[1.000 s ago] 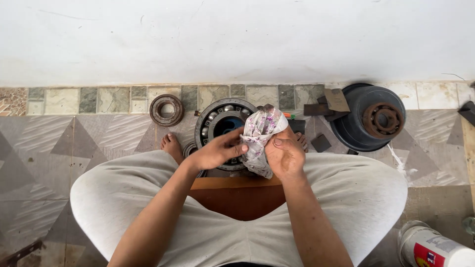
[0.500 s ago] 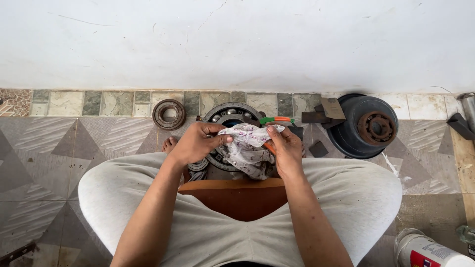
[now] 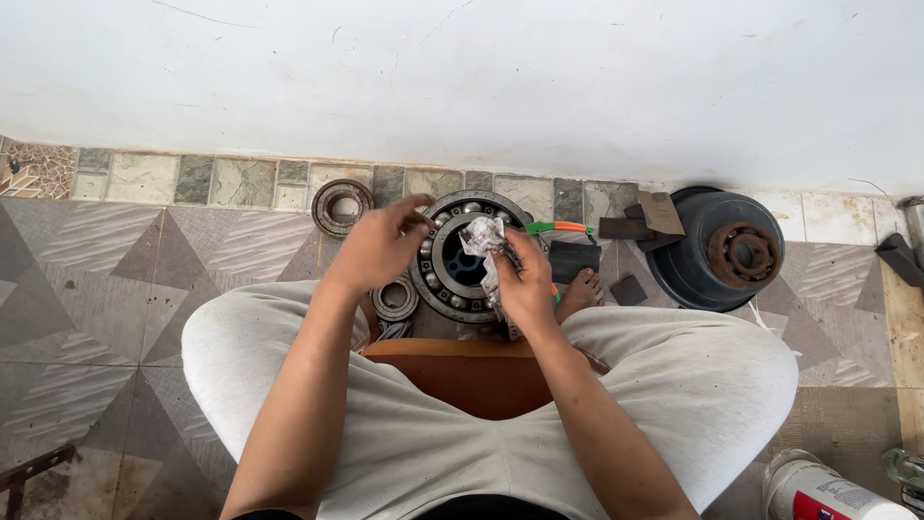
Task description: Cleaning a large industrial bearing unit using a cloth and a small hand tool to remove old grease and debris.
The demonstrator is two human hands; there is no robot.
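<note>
Left hand (image 3: 377, 243): fingers curled over the outer ring of the large ball bearing (image 3: 462, 258).
Right hand (image 3: 525, 279): gripping a crumpled, stained rag (image 3: 481, 236) above the bearing's bore.
Floor: patterned tiles (image 3: 106, 270); a smaller bearing (image 3: 342, 207) by the wall, another ring (image 3: 395, 299) just beside the big one.
Right side: a dark, rusty-hubbed drum (image 3: 727, 252).

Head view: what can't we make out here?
- Large ball bearing: near side hidden by the right hand and its crumpled rag.
- Small bearing ring: partly covered by the left hand and knee.
- White can: cut off by the bottom edge.
- Dark object: cut by the right edge, unidentifiable.
</note>
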